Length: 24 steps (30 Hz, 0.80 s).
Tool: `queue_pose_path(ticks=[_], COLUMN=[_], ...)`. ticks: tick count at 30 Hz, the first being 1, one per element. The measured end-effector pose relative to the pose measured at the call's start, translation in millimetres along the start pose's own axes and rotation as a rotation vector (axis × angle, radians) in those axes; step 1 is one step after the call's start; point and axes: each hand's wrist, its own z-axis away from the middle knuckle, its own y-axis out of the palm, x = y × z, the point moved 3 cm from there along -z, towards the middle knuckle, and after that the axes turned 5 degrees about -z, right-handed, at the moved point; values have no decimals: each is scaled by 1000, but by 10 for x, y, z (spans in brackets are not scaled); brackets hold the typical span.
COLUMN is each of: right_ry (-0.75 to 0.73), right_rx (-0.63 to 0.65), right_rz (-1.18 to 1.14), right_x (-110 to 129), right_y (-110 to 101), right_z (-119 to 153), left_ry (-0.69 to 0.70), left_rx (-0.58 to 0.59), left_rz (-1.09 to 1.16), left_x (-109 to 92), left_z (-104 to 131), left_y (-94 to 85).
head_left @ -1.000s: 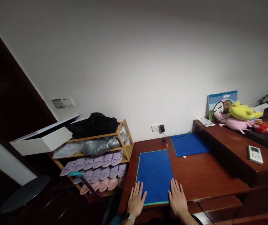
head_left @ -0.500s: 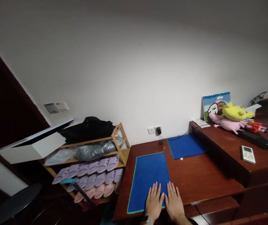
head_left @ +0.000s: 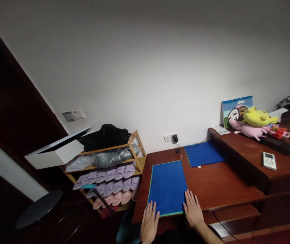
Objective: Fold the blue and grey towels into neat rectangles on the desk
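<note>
A blue cloth with a green edge (head_left: 168, 187) lies flat on the reddish-brown desk (head_left: 216, 189). My left hand (head_left: 149, 223) rests palm down, fingers spread, at the cloth's near left corner. On the desk by the cloth's near right corner lies my right hand (head_left: 192, 210), flat, its fingers touching the cloth's edge. Neither hand holds anything. A second blue cloth (head_left: 204, 154) lies further back near the wall.
A wooden rack (head_left: 135, 159) with several purple and pink slippers stands left of the desk, a black bag and an open white box on top. A raised desk section on the right carries plush toys (head_left: 255, 124), a remote (head_left: 269, 160) and a black bar. A wall socket (head_left: 171, 138) has a plug in it.
My hands, together on the cloth's near end half a second ago, have slid apart to its two near corners. The camera view shifted slightly.
</note>
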Motion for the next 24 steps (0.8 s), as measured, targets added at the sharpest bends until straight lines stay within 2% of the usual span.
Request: queue_pose_path(ticks=[6,12,17,20,24], right_ry=[-42,-67,-136,-133,-172], right_rx=[-14,-38,-45,-59,-92], right_rz=[-48,-101,-143,-148,-149], right_x=[-175,-166,-176,-190,-212], right_y=[95,41,174,271,326], right_z=[169,215,264,246,221], left_ry=[-12,-17,3,75,271], left_rx=[-32,-71,-132,-178,-116], left_rz=[-32,-78,-93,-53,60], left_x=[27,16,-14,-297,-1050], left_z=[4,12,22,-41,-228], left_y=[67,111,70,-66,-195])
